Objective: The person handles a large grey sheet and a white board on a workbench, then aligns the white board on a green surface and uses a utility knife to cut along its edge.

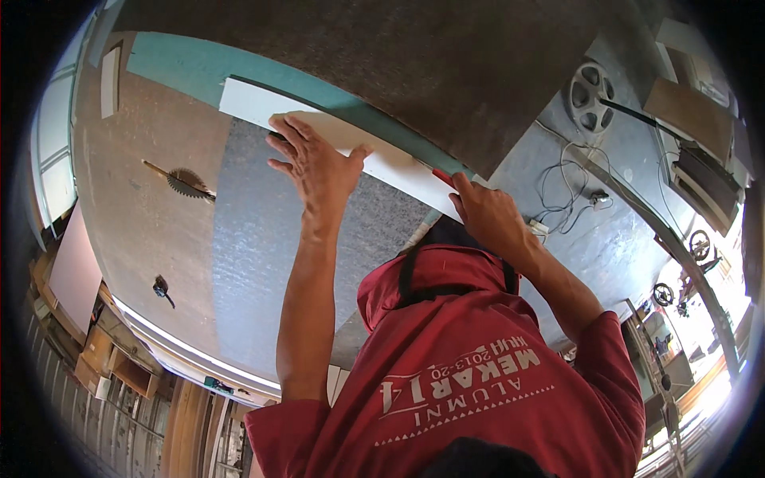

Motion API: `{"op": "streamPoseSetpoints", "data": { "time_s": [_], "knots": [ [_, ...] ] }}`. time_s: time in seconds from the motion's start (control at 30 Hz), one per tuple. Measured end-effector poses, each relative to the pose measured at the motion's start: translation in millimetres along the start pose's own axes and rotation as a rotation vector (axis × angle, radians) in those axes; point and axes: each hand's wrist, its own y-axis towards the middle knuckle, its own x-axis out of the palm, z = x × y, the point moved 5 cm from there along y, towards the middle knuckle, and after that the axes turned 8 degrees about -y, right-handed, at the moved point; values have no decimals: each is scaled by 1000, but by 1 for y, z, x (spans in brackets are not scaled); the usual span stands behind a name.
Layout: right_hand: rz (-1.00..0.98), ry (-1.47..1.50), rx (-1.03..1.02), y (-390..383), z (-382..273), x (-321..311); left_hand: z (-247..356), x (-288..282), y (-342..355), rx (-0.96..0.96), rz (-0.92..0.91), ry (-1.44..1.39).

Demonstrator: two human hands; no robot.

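A long white strip [390,163] lies slantwise across the worktable in front of me. My left hand [319,163] rests on its left part, fingers spread and thumb out to the right. Something small and dark shows beneath those fingertips; its kind is hidden. Closed around a slim red-handled tool [442,176], my right hand [490,211] is at the strip's right part. The tool's thin tip points to the upper left over the white surface. Its kind is too small to make out.
A toothed circular saw blade [190,183] stands at the left of the table. Beyond the strip lie a teal sheet [183,64] and a large dark brown panel [430,64]. At the right are a grey spoked wheel [591,97] and tangled cables [570,187].
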Motion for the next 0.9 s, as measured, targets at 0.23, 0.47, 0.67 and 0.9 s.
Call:
{"op": "streamPoseSetpoints", "data": {
  "time_s": [0.23,0.47,0.67,0.9],
  "knots": [
    [-18,10,35,-31,20,4,5,-2,-1,-21,4,15],
    [-52,-19,62,-47,31,9,4,-3,-2,-37,7,28],
    [-95,-19,93,-56,39,13,5,-4,0,-41,0,40],
    [-95,17,151,-65,34,-10,-6,0,-2,1,64,52]
  ]
}}
